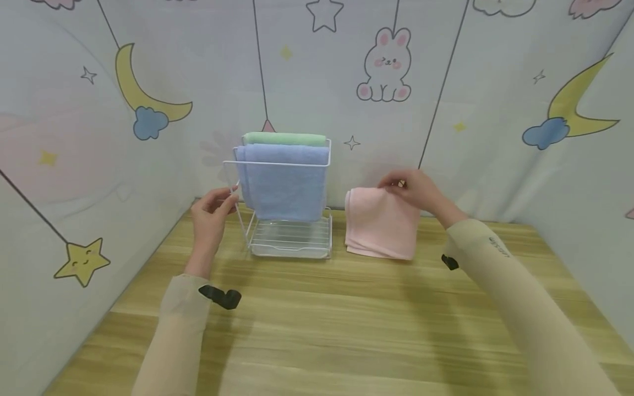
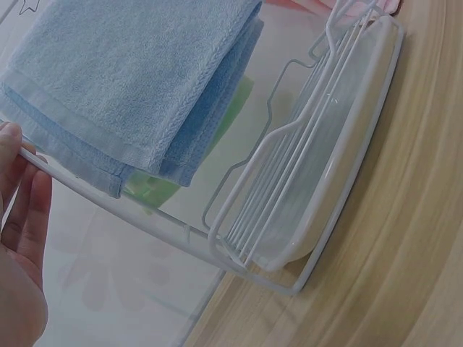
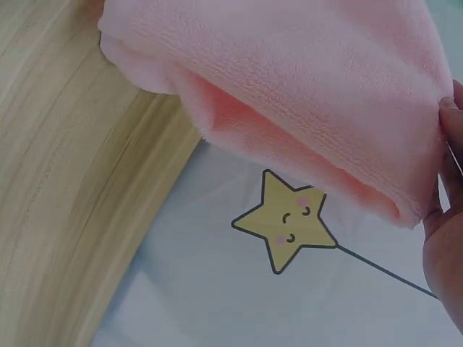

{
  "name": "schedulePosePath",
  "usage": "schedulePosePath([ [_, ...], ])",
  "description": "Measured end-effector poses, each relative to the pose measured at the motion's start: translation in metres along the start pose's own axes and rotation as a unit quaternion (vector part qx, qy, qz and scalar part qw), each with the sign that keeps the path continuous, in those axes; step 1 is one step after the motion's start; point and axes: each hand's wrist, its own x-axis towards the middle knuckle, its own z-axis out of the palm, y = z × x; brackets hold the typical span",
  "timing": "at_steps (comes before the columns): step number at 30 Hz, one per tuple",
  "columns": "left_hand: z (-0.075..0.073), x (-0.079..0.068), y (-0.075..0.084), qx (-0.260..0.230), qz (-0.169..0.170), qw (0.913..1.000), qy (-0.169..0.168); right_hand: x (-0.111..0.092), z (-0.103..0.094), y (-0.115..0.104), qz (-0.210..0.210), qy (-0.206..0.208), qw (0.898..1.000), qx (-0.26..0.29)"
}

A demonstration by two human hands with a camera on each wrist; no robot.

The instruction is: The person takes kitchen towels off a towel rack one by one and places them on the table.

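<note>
A white wire rack (image 1: 277, 163) stands at the back of the table, left of centre. Over its bars hang a folded blue towel (image 1: 286, 184) and, behind that, a green towel (image 1: 284, 138). My left hand (image 1: 210, 217) pinches the rack's left upright between thumb and fingers, as the left wrist view shows close up. To the right of the rack, my right hand (image 1: 418, 190) grips the upper edge of a folded pink towel (image 1: 381, 223), which hangs down from the fingers. In the right wrist view its folds gape at the lower side.
A shallow pale tray (image 2: 307, 217) sits in the base of the rack under wire bars. The wood-grain table (image 1: 317, 319) stretches toward me. White curtain cloth (image 1: 307, 71) printed with moons, stars and a rabbit closes off the back and both sides.
</note>
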Motion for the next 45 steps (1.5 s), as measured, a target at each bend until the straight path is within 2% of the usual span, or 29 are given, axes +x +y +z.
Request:
schedulePosePath([
  [5,0.0,-0.001,0.0,0.0,0.002,1.0,-0.001,0.007,0.015,0.015,0.016,-0.02,1.0,0.0],
  [18,-0.001,0.0,-0.001,0.005,0.003,1.0,0.003,0.009,0.046,0.051,0.075,-0.022,0.997,-0.024],
  [23,-0.001,-0.001,0.0,0.0,0.0,1.0,0.002,0.01,0.064,0.064,0.105,-0.008,0.994,0.01],
  [28,-0.001,0.0,-0.001,0.0,0.004,1.0,0.006,0.009,0.072,0.066,0.119,-0.006,0.991,0.052],
  [33,0.0,0.0,0.001,0.0,0.002,1.0,0.003,0.01,0.077,0.062,0.129,-0.025,0.988,0.078],
  [45,0.004,-0.006,0.022,-0.001,0.003,1.0,-0.007,0.007,0.085,0.07,0.134,-0.034,0.988,0.063],
])
